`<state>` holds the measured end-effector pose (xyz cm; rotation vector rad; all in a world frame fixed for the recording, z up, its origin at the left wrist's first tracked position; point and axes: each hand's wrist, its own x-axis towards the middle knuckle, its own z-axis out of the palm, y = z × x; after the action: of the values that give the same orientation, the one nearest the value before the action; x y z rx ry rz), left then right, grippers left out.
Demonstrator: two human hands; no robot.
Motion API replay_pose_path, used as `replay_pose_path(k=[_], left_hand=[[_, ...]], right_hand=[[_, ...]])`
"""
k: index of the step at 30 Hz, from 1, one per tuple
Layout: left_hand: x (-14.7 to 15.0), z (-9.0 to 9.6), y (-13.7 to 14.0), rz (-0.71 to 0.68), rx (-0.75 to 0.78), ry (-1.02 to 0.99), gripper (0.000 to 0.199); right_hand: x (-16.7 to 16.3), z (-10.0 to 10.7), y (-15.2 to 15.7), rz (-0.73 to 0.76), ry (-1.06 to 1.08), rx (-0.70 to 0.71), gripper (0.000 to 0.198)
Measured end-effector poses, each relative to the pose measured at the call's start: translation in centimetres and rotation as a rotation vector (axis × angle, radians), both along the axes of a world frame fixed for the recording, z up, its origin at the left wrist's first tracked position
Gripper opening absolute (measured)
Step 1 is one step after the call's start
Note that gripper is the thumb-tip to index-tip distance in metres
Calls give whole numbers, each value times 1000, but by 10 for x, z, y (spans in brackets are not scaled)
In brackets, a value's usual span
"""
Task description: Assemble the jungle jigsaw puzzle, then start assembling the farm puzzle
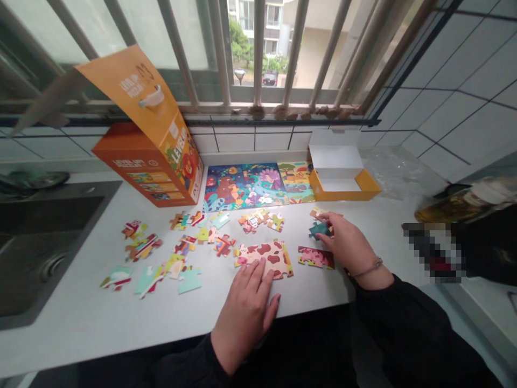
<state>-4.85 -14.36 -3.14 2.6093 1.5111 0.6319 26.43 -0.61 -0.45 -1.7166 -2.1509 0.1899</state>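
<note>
My left hand (248,299) lies with its fingers stretched out on the lower edge of a joined cow section (269,256), cream with brown patches. At the right, my right hand (343,240) pinches a dark teal puzzle piece (319,230) between thumb and fingers. Just below it lies a joined pig section (315,257), pink on dark red. Another piece (316,213) is partly covered by my right fingers. Behind the cow section is a small cluster of pieces (254,220). Several loose pieces are spread to the left, among them a mint-green one (189,280).
An orange puzzle box (149,167) stands open at the back left, beside picture sheets (246,186). A low yellow box (347,188) and clear plastic wrapping (391,172) are at the back right. A sink (52,242) borders the counter's left; a bottle (448,205) is at right.
</note>
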Motion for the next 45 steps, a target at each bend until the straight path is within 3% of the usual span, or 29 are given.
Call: replay_pose_path(k=[4, 11, 15, 19, 22, 28, 33, 36, 41, 45], left_hand=[[0, 1, -1, 1, -24, -8, 45], [-2, -2, -3, 9, -39, -52, 45], [-3, 0, -3, 3, -35, -73, 44], [-5, 7, -5, -40, -9, -139, 39], [-15, 14, -9, -12, -4, -199, 27], [-79, 19, -23, 246, 79, -164, 25], [-154, 17, -34, 451, 106, -78, 24], [-189, 15, -36, 543, 78, -23, 29], [-222, 7, -31, 615, -6, 21, 36], [-230, 3, -26, 614, -24, 13, 39]], right_hand=[[-26, 9, 1, 85, -67, 65, 20], [-64, 16, 5, 234, -305, -127, 23], [-85, 25, 15, 279, -331, -96, 27], [-130, 32, 31, 475, -216, -19, 21], [-166, 34, 42, 615, -245, -77, 22], [-203, 38, 35, 634, -296, -103, 19], [-241, 43, -22, 780, -173, -103, 15], [-274, 32, -54, 864, -136, -82, 26], [-307, 9, -67, 874, -240, -76, 8], [-300, 14, -66, 785, -146, -142, 13]])
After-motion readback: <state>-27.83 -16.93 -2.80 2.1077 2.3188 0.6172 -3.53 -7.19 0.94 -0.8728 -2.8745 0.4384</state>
